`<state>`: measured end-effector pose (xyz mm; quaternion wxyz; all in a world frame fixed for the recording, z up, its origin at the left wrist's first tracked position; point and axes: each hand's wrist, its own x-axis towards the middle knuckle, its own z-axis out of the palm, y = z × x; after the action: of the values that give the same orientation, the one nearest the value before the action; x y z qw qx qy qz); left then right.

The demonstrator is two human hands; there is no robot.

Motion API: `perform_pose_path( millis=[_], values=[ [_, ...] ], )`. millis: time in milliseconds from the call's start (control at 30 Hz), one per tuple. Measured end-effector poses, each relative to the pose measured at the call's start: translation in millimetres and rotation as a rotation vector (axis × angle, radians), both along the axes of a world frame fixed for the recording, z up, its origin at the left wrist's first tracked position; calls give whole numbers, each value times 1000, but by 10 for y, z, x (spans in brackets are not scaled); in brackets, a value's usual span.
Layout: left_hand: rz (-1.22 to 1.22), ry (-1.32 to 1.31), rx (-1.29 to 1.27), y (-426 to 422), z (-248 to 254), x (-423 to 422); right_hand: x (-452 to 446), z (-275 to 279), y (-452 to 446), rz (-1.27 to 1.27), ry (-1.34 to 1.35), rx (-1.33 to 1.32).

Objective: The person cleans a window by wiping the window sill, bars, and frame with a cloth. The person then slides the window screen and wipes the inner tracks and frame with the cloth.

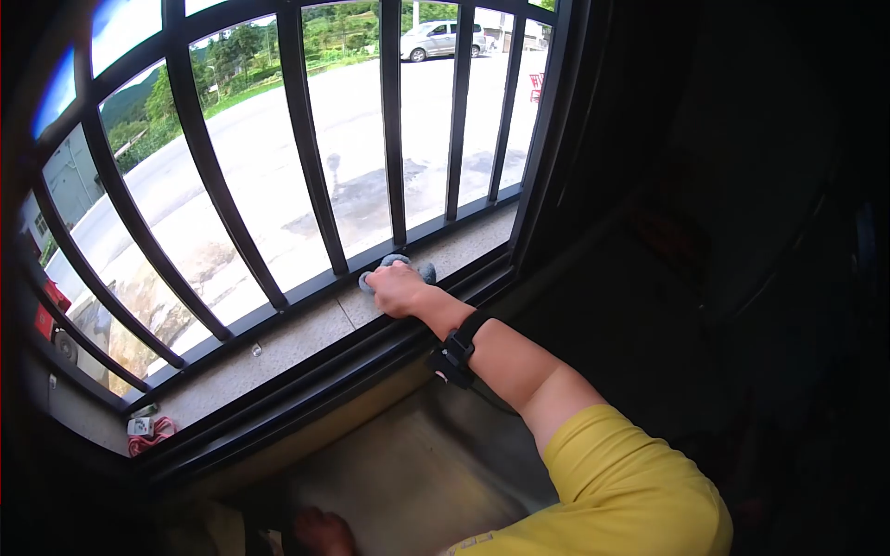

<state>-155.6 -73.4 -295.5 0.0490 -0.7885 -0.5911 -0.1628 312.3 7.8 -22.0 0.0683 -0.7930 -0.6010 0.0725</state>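
My right hand (399,289) reaches out to the tiled window sill (311,335), its fingers closed on a grey-blue cloth (427,273). Bunched parts of the cloth stick out on both sides of the fingers and press against the sill, close to the foot of the dark window bars (393,139). A black strap with a small device (456,350) is around my right wrist. Low in the picture, in deep shadow, is what looks like my left hand (323,531); its fingers cannot be made out.
A red cord (153,435) and a small white box (140,426) lie at the sill's left end. A small clear piece (257,350) sits mid-sill. The dark window frame (371,345) runs along the near edge. Outside, a silver van (443,41) stands beyond the bars.
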Motion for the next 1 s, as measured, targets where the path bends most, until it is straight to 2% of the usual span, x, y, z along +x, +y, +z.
perform_pose_path(
  millis=[67,133,200,267,300,333,367,400,467,500,567,733,800,933,1000],
  values=[
    [7,-26,-110,16,111,35,-189,-59,146,43,-72,35],
    [19,-6,-78,-3,189,89,-315,-41,352,195,22,-32],
    [32,16,-61,-12,345,152,-518,-97,589,322,128,120],
    [45,-30,-375,-6,565,205,-1001,298,369,339,272,64],
    [59,-24,-385,-43,563,194,-1157,255,377,384,226,-6],
    [39,-32,-289,-56,525,185,-1309,178,385,428,181,-72],
    [12,-40,-189,-42,489,178,-1377,67,374,445,68,-16],
    [17,-32,-191,-28,455,168,-1333,18,381,448,76,-17],
    [-52,-40,43,-43,384,151,-1074,1,308,394,177,-11],
    [-38,-36,35,-33,397,151,-918,6,244,336,176,-7],
    [1,-46,-188,-21,457,167,-576,44,85,222,150,-23],
    [32,-61,-178,-39,504,201,533,-101,-169,-64,-42,-53],
    [44,-78,-158,-30,495,198,861,-29,-245,-263,-36,-43],
    [53,-70,-152,-31,415,197,749,87,-161,-580,10,-117],
    [61,-45,-166,-38,411,201,411,96,-38,-508,-82,-211]
  ],
)
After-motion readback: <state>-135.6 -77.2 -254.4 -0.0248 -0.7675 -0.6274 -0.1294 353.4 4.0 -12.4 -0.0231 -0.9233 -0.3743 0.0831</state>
